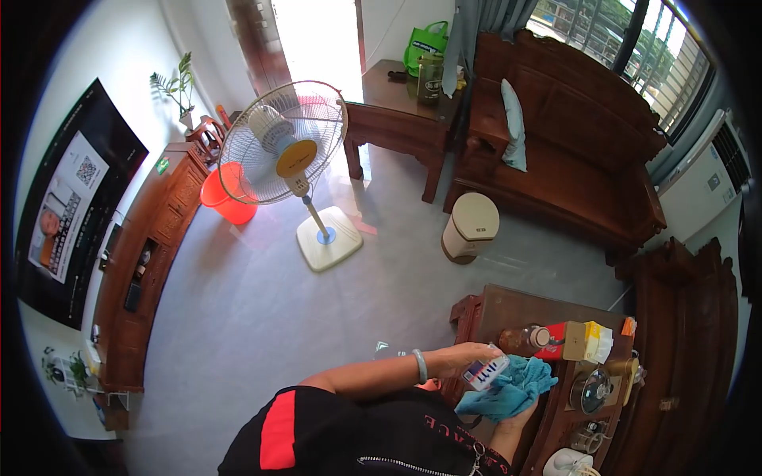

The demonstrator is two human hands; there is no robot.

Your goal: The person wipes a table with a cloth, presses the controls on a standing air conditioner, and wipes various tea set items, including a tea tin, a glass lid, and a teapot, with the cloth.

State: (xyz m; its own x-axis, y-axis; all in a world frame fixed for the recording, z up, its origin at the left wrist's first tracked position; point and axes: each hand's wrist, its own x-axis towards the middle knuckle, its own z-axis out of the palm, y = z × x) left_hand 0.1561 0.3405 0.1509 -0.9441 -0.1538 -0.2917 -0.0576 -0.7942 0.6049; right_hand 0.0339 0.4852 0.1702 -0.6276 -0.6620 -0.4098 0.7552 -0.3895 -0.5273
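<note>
My left hand (471, 354), with a bangle on the wrist, reaches across in front of my body. Its fingers are closed on a small white printed box (485, 372) with dark and red marks. Below and beside the box, a crumpled blue cloth (520, 389) hangs in loose folds. My right hand (517, 420) supports the cloth from underneath, its fingers partly covered by the fabric. Both hands are at the near edge of a dark wooden tea table (508, 305). Close to my left hand stands a brown jar (517, 341) with a pale lid.
On the table are a red box (556, 341), a yellow tissue pack (597, 343), a glass pot (591, 390), a glass cup (586, 438) and a white vessel (565, 462). Beyond are a bin (472, 222), a standing fan (290, 151), a red bucket (228, 194) and a wooden sofa (571, 159).
</note>
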